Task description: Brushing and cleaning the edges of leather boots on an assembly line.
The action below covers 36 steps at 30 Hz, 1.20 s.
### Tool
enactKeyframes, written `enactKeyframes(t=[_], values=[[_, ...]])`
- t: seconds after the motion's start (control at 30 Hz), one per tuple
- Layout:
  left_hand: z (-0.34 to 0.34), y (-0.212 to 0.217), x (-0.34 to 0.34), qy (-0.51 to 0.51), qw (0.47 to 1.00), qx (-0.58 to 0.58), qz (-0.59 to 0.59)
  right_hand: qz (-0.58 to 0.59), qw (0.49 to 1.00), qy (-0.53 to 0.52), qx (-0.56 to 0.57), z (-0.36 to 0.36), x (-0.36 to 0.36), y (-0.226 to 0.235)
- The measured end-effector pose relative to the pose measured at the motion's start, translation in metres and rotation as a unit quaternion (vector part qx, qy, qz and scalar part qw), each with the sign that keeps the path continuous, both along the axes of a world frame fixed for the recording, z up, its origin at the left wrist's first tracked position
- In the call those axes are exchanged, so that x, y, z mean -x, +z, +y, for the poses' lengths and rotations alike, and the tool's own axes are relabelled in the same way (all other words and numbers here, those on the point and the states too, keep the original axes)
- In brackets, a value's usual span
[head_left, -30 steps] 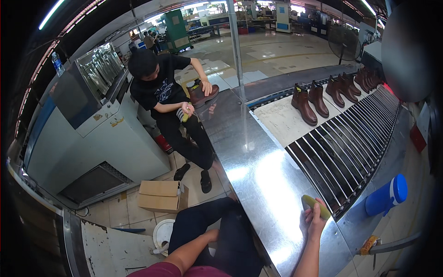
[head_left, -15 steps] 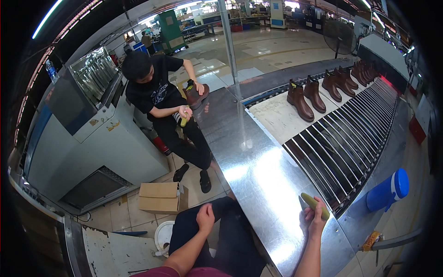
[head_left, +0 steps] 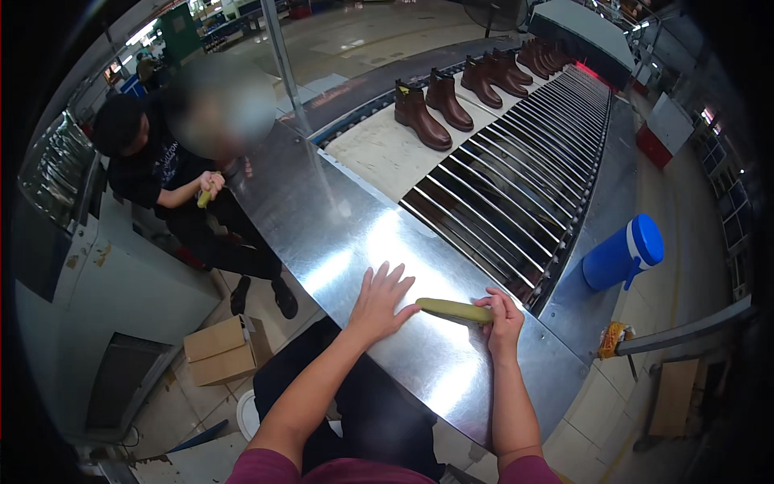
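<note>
My right hand (head_left: pixel 505 319) grips one end of a long, rounded olive-green bar (head_left: pixel 453 310), its exact kind unclear. The bar is held nearly level over the shiny metal tabletop (head_left: pixel 310 218). My left hand (head_left: pixel 379 305) is over the same metal surface with its fingers spread, holding nothing. Its thumb tip is right beside the bar's free end; I cannot tell whether they touch. Beyond my hands, brown ankle boots (head_left: pixel 419 119) stand in pairs on a pale conveyor strip (head_left: pixel 363 157).
Metal rollers (head_left: pixel 516 194) run away beside the boots. A blue jug (head_left: pixel 606 260) stands at the right. On the left sits a co-worker (head_left: pixel 165 157) holding a similar green bar (head_left: pixel 204 198); a blur covers part of that area. A cardboard box (head_left: pixel 219 355) rests on the floor.
My left hand has come up from my lap to the metal top and spread its fingers. My right hand has brought the bar nearer to it. The view has swung right.
</note>
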<state>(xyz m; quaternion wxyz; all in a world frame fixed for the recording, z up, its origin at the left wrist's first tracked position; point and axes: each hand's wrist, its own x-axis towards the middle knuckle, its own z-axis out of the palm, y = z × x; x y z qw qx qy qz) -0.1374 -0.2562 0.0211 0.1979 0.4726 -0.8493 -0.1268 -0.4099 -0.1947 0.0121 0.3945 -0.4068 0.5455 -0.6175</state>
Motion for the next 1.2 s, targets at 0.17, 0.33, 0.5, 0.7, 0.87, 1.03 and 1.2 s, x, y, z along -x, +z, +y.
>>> enactKeyframes(t=[0.17,0.33,0.5,0.7,0.87,1.03,1.2], values=[[-0.001,-0.005,-0.004,-0.001,0.999,-0.002,0.038,0.036,0.999,-0.017,0.003,0.005,-0.002,0.004],[0.000,-0.004,-0.006,-0.003,0.999,0.009,0.043,0.080,0.993,-0.078,-0.024,0.007,-0.005,0.001],[-0.005,-0.003,-0.003,0.000,0.998,-0.010,0.064,0.087,0.988,-0.095,-0.089,-0.010,-0.001,0.013],[-0.012,0.004,-0.020,0.026,0.999,-0.024,0.026,0.214,0.975,-0.004,-0.058,-0.147,-0.038,0.035],[-0.015,-0.001,-0.009,0.000,0.995,-0.033,0.092,0.428,0.897,0.058,0.098,-0.358,0.004,-0.019],[-0.005,-0.017,-0.002,0.009,0.985,0.005,0.175,0.627,0.764,-0.020,0.153,-0.561,0.045,-0.032],[0.001,0.005,-0.034,0.053,0.978,0.043,0.196,0.699,0.713,0.012,0.052,-0.653,0.016,-0.048]])
